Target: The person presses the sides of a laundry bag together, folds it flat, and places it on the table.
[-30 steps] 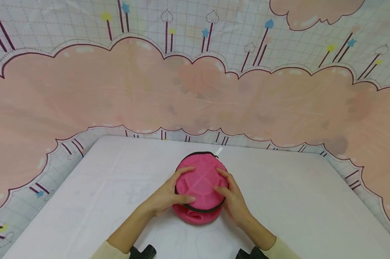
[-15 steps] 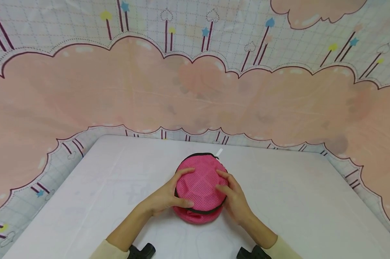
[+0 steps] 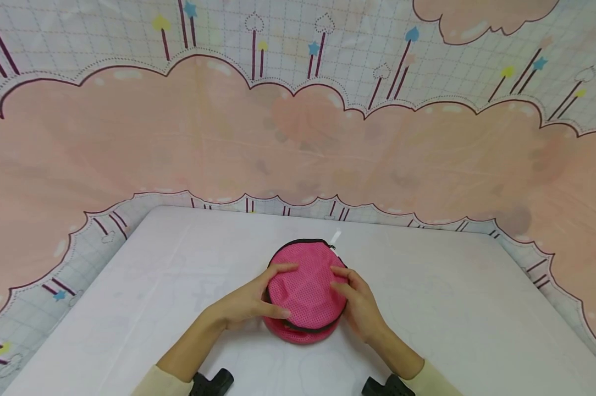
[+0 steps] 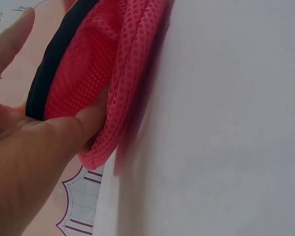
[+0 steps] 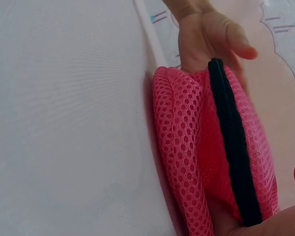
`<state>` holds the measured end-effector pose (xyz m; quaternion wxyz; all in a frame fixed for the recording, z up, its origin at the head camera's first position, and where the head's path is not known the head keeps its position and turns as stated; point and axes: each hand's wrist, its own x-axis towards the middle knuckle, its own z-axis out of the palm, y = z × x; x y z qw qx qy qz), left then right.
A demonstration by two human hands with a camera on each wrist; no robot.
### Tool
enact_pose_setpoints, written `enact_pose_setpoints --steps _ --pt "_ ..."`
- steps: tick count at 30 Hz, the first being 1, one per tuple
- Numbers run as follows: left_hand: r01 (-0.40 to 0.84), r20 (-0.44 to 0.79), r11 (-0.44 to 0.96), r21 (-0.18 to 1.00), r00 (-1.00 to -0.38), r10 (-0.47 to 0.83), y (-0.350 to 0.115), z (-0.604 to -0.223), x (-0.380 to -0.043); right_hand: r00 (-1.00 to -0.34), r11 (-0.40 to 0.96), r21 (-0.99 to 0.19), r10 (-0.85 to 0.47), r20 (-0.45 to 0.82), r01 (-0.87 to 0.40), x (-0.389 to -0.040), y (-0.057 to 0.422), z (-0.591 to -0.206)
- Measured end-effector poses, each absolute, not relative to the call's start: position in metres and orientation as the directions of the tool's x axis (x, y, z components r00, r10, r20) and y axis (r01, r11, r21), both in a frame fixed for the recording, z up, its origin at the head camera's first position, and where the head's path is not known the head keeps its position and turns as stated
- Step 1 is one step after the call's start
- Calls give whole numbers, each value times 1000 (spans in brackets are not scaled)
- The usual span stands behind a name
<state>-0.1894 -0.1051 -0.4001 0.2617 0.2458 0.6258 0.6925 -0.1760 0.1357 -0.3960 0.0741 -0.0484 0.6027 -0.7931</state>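
Note:
A round pink mesh zip pouch (image 3: 305, 286) with a black zipper rim stands on the white table, between both hands. My left hand (image 3: 250, 300) grips its left side, thumb at the lower front edge and a finger across the top. In the left wrist view, part of that hand (image 4: 29, 152) reaches into the fold under the zipper band (image 4: 51, 64). On the right side my right hand (image 3: 362, 305) holds the pouch, two fingertips on its top. The right wrist view shows the black zipper (image 5: 231, 132) along the rim and a digit tucked beneath it. The pouch's underside is hidden.
The white table (image 3: 451, 308) runs out to both sides and behind the pouch. A patterned pink and white cloth backdrop (image 3: 298, 143) rises behind it. Black wrist mounts (image 3: 213, 382) sit under the sleeves at the near edge.
The upper part of the pouch has come down slightly and toward me. My left hand has shifted a little, its thumb sliding left along the rim. The right hand has barely moved.

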Motion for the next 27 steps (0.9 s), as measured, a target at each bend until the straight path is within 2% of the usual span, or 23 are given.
enact_pose_setpoints --steps 3,14,27 --pt "-64 21 -99 993 -731 682 -108 -398 -190 -986 -257 -964 -168 -17 61 -176 136 -397" --pt "-132 -1 -150 980 -754 657 -111 -397 -194 -986 -145 -989 -164 -8 32 -177 135 -399" --pt "-115 -25 -99 988 -766 643 -111 -393 -193 -991 29 -999 -126 36 -40 -179 136 -400"
